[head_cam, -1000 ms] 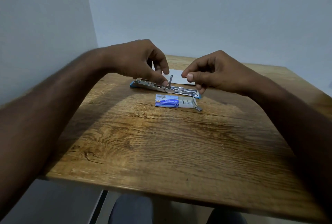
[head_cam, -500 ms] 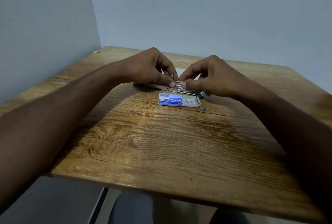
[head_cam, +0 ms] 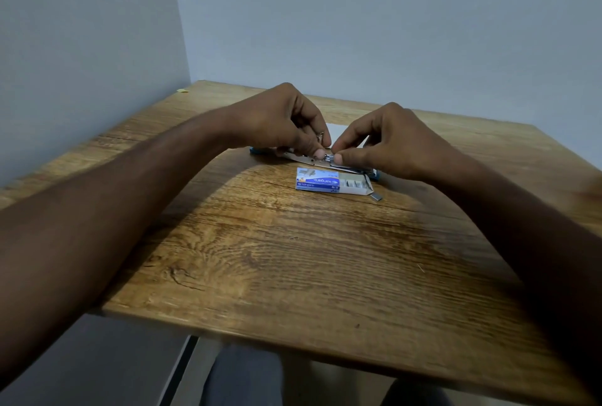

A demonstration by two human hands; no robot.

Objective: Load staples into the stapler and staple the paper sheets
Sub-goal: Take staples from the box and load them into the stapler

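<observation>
A blue and silver stapler (head_cam: 312, 160) lies opened flat on the wooden table (head_cam: 293, 259), its metal channel facing up. My left hand (head_cam: 286, 122) pinches the stapler's middle with thumb and fingers. My right hand (head_cam: 384, 141) pinches a small silver strip of staples (head_cam: 333, 158) at the channel, fingertip to fingertip with the left. An open blue staple box (head_cam: 329, 182) lies just in front of the stapler, and a loose staple strip (head_cam: 377, 197) rests by its open end. White paper sheets (head_cam: 342, 130) show behind the hands, mostly hidden.
Grey walls meet in a corner behind the table. A small yellow scrap (head_cam: 182, 90) lies at the table's far left corner. The table's near edge runs across the bottom, with my legs below it.
Both hands came together over the stapler; my right hand brought the staple strip down to the channel. The camera view shifted slightly.
</observation>
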